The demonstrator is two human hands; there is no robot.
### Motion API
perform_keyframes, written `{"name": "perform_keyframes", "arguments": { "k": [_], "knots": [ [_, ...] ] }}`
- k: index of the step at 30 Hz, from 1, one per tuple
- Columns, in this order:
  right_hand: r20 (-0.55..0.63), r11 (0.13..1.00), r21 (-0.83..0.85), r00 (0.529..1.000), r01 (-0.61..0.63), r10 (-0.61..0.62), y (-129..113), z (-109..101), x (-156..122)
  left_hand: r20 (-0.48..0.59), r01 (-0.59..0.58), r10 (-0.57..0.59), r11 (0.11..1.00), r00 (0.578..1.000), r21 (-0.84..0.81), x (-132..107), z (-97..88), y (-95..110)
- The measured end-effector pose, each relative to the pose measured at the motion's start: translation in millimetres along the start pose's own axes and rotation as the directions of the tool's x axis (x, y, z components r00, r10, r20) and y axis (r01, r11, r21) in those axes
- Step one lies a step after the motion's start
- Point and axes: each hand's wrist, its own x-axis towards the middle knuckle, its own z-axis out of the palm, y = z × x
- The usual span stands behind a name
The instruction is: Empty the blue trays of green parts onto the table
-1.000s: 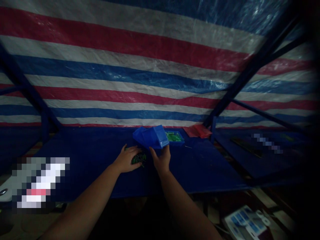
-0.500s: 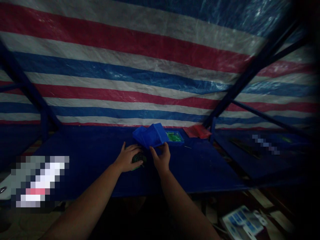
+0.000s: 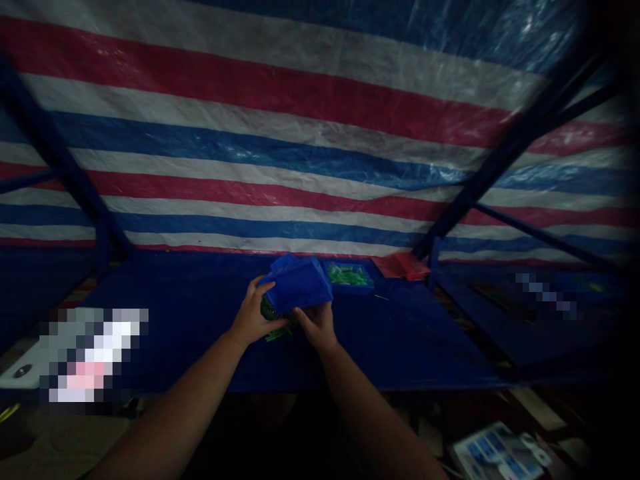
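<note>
A blue plastic box (image 3: 300, 283) is tilted over the table, its flat outside facing me. My right hand (image 3: 320, 327) grips its near right edge, thumb in front and fingers hidden underneath. To the left, my left hand (image 3: 250, 317) curls around a dark green bunch of thin pieces (image 3: 269, 308), its fingertips against the box's left side and its thumb across the front. Loose thin green pieces (image 3: 277, 332) show below that thumb. Behind and to the right stands another blue box (image 3: 370, 288) holding bright green pieces. The inside of the tilted box is hidden.
The blue table (image 3: 190, 360) runs up to a striped plastic sheet (image 3: 300, 193). Red plastic packaging (image 3: 405, 265) lies at the back right, by a slanted blue post (image 3: 450, 213). A white object (image 3: 23, 370) rests at left; a compartmented case (image 3: 495, 453) sits low at right.
The blue box has come nearer and tipped lower with my right hand. My left fingers have risen to its side, and loose green pieces now show under my left thumb. The view has shifted slightly.
</note>
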Motion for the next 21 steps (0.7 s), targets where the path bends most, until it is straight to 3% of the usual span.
{"name": "perform_keyframes", "arguments": {
  "k": [3,5,9,12,15,18,21],
  "knots": [
    [0.048,0.997,-0.072,0.999,0.001,0.003,-0.5,-1.0,-0.1,-0.037,-0.026,0.027,0.999,0.999,0.032,3.2,-3.1,1.8],
    [0.071,0.972,-0.227,0.996,0.062,-0.047,-5.5,-3.5,1.9,-0.077,-0.036,0.041,0.998,0.996,0.054,5.0,-6.9,1.3],
    [0.038,0.787,-0.595,0.983,0.165,-0.177,-16.2,-8.7,8.8,-0.245,0.044,-0.011,0.991,0.969,0.129,8.3,-17.2,-10.8],
    [0.022,0.685,-0.711,0.980,0.155,-0.199,-15.6,-11.0,12.5,-0.416,0.205,-0.132,0.969,0.900,0.135,8.9,-30.1,-33.2],
    [0.037,0.640,-0.757,0.987,0.131,-0.157,-9.5,-12.2,13.1,-0.526,0.373,-0.267,0.922,0.807,0.106,5.3,-48.6,-62.8],
    [0.040,0.609,-0.788,0.994,0.092,-0.100,-4.2,-12.8,12.5,-0.591,0.505,-0.329,0.849,0.737,0.157,-1.4,-66.8,-88.6],
    [-0.005,0.595,-0.803,0.998,0.035,-0.066,-1.4,-13.7,12.9,-0.596,0.583,-0.385,0.793,0.705,0.176,-7.0,-77.3,-102.8]
  ]
}}
